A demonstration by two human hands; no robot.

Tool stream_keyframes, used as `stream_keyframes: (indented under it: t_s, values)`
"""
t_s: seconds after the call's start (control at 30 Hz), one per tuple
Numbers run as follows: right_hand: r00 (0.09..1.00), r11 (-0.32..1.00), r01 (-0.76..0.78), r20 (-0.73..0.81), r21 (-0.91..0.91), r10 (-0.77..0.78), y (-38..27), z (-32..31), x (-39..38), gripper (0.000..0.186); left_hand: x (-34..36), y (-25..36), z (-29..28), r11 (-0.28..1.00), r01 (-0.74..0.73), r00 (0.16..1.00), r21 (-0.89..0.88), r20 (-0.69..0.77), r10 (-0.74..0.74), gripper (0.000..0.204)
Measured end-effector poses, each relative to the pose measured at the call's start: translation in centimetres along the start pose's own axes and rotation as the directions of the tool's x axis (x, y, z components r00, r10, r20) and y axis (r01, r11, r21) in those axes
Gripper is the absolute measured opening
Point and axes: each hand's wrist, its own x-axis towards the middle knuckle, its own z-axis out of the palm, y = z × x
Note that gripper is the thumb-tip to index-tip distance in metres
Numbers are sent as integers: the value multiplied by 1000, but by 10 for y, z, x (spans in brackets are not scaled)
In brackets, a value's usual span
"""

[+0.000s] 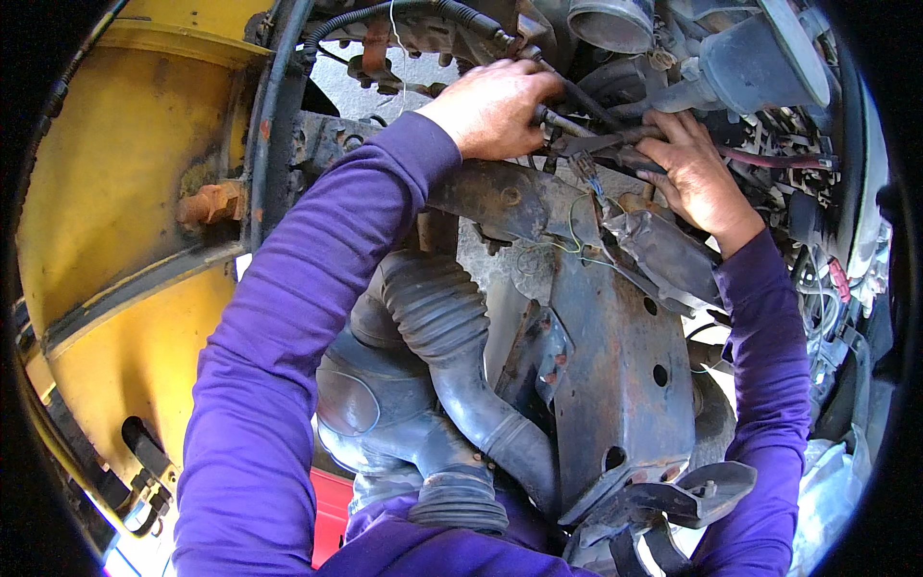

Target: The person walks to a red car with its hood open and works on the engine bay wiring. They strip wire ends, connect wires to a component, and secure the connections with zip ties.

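Note:
Both my arms, in purple sleeves, reach forward into a vehicle's grimy machinery. My left hand is closed, knuckles up, over a dark hose with a metal fitting; its fingertips are hidden. To the right, my right hand has its thumb and fingers bent round a dark wrapped cable, which runs toward the left hand. Just below and between the hands hangs a small wire connector with thin coloured wires. A rusty metal beam crosses beneath the left wrist.
A ribbed air duct and grey plastic housing lie near my body. Right of them stands a steel bracket with holes. A grey funnel-shaped part overhangs the right hand. Yellow body panels line the left.

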Motion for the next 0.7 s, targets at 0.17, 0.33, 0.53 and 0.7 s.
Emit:
stream_keyframes:
  t_s: [0.17,0.33,0.53,0.7]
  values:
    - [999,998,8,-53,-58,-12,-4,1,0,42,15,2,-1,935,198,899,-294,435,-54,32]
    - [998,1000,5,-59,-29,-6,-4,5,2,47,23,-11,-4,864,357,840,-354,527,-130,36]
    - [997,998,16,-81,63,-11,7,19,2,41,25,-18,-4,839,447,788,-309,579,-207,35]
    - [998,995,-59,-12,80,60,-5,20,10,33,37,-23,16,959,-103,768,264,634,-92,27]
